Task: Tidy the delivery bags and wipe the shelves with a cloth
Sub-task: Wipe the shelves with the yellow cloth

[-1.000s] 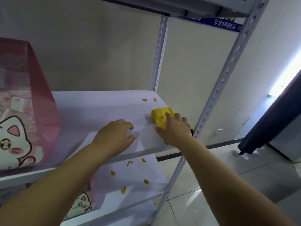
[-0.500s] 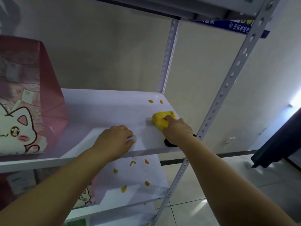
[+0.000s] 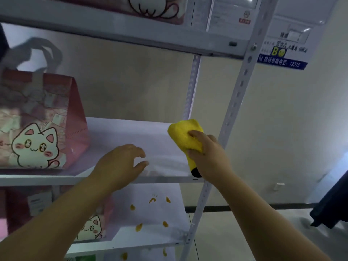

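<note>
Head view, right hand [image 3: 209, 157] gripping one yellow cloth [image 3: 185, 134], three cat bags [image 3: 37, 129] [image 3: 90, 227] [image 3: 154, 8]

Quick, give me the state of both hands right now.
Left hand: open over the shelf, holding nothing.
Right hand: gripping the yellow cloth.

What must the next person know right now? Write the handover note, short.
Left hand: open, holds nothing, over the front of the middle shelf.
Right hand: grips the yellow cloth at that shelf's right end.
Pink cat bag stands upright on the same shelf, left side.
Done: no spots show on the bare part of the middle shelf.
Left: yellow spots on the lower shelf, beside a second cat bag; wipe them.
</note>
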Demonstrator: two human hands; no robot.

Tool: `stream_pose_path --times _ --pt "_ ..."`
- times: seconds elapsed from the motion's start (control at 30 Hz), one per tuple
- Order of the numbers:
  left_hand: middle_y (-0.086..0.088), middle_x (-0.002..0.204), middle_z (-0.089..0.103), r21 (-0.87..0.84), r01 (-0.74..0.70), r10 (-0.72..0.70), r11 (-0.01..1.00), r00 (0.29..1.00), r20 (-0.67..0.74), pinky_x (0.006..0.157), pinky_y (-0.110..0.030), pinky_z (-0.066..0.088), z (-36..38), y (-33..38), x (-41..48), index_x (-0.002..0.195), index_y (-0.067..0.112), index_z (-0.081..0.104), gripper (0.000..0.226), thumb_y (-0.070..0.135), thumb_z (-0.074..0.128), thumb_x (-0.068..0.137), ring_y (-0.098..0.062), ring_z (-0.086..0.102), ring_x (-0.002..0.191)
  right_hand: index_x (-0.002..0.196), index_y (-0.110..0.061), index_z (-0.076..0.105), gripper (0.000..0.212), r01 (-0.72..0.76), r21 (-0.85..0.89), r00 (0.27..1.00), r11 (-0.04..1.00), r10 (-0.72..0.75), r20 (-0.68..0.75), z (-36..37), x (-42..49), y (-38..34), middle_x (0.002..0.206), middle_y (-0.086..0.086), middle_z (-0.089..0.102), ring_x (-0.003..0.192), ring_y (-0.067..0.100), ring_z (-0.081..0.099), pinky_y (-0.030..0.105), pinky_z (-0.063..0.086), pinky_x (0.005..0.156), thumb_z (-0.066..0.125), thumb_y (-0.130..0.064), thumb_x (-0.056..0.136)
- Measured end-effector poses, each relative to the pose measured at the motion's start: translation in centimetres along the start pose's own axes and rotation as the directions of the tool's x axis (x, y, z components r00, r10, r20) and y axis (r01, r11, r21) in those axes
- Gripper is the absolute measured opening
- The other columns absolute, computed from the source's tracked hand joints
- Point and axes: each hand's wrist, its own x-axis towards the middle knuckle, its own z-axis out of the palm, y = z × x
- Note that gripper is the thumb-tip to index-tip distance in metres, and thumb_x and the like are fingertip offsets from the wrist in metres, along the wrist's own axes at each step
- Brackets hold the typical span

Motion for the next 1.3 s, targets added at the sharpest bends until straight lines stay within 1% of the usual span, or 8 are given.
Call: stream_pose_path --times 0.17,0.27,0.43,0.63,0.73,0.97,1.17,1.3 --pt "0.008 0.108 0.063 0.009 -0.013 0.014 1.0 0.994 -0.107 0.084 -0.031 0.047 -3.5 2.9 -0.9 0.105 0.023 0.066 0.028 0.041 0.06 0.085 -0.016 0.059 0.097 0.127 -0.04 0.047 0.047 0.128 0.16 0.987 0.979 -0.109 -0.121 -3.3 -1.3 -0.2 0.11 -0.009 0.044 0.09 0.015 0.048 0.028 0.035 0.071 0.06 -0.027 0.085" --pt "0.011 0.109 0.062 0.03 -0.009 0.014 1.0 0.987 -0.159 0.085 -0.03 0.047 -5.5 4.6 -1.0 0.107 0.025 0.065 0.029 0.042 0.06 0.084 -0.013 0.058 0.101 0.124 -0.042 0.049 0.046 0.209 0.227 0.969 0.951 -0.171 -0.177 -4.6 -1.8 -0.3 0.109 -0.01 0.047 0.091 0.013 0.05 0.026 0.037 0.068 0.062 -0.024 0.083" --pt "0.011 0.113 0.062 0.049 -0.048 0.059 0.998 0.969 -0.239 0.09 -0.03 0.044 -8.6 6.7 0.0 0.108 0.026 0.065 0.027 0.041 0.059 0.086 -0.014 0.056 0.107 0.116 -0.05 0.049 0.042 0.302 0.282 0.934 0.911 -0.225 -0.277 -6.8 -1.7 -1.8 0.106 -0.015 0.046 0.089 0.004 0.048 0.01 0.035 0.068 0.059 -0.034 0.078" --pt "0.004 0.117 0.06 0.145 -0.123 0.159 0.982 0.948 -0.275 0.093 -0.034 0.043 -12.6 8.4 3.5 0.114 0.02 0.061 0.037 0.041 0.044 0.089 -0.02 0.054 0.111 0.118 -0.043 0.054 0.043 0.416 0.228 0.858 0.88 -0.296 -0.419 -10.3 0.3 -4.4 0.106 -0.01 0.05 0.089 0.007 0.048 0.019 0.039 0.07 0.064 -0.028 0.079" --pt "0.002 0.115 0.059 0.115 -0.164 0.195 0.98 0.917 -0.349 0.092 -0.037 0.044 -14.3 9.2 5.1 0.113 0.02 0.061 0.028 0.033 0.055 0.088 -0.022 0.054 0.107 0.122 -0.034 0.056 0.045 0.442 0.162 0.813 0.882 -0.318 -0.488 -12.2 1.6 -6.0 0.104 -0.004 0.05 0.088 0.011 0.048 0.016 0.038 0.07 0.068 -0.022 0.081" --pt "-0.008 0.109 0.062 0.282 -0.283 0.38 0.917 0.834 -0.401 0.089 -0.043 0.044 -17.4 9.9 8.3 0.115 0.009 0.062 0.04 0.03 0.045 0.086 -0.03 0.054 0.101 0.125 -0.034 0.054 0.046 0.389 0.043 0.748 0.92 -0.287 -0.599 -16.5 4.9 -9.1 0.104 -0.004 0.043 0.086 0.015 0.044 0.029 0.037 0.07 0.065 -0.024 0.082" --pt "-0.014 0.103 0.065 0.317 -0.323 0.438 0.892 0.792 -0.425 0.077 -0.046 0.05 -18.0 8.7 10.7 0.101 0.002 0.068 0.032 0.02 0.046 0.086 -0.036 0.056 0.088 0.129 -0.036 0.047 0.047 0.144 -0.098 0.853 0.985 -0.174 -0.492 -18.1 8.5 -10.6 0.104 -0.001 0.036 0.088 0.025 0.048 0.034 0.04 0.073 0.058 -0.03 0.084" --pt "-0.013 0.095 0.069 0.353 -0.37 0.505 0.859 0.72 -0.476 0.07 -0.045 0.053 -18.2 8.0 11.8 0.092 0.002 0.072 0.035 0.019 0.042 0.083 -0.035 0.063 0.083 0.129 -0.035 0.047 0.044 0.046 -0.197 0.921 0.979 -0.118 -0.372 -18.0 10.1 -11.4 0.102 0.001 0.034 0.092 0.031 0.051 0.033 0.04 0.073 0.053 -0.031 0.086"
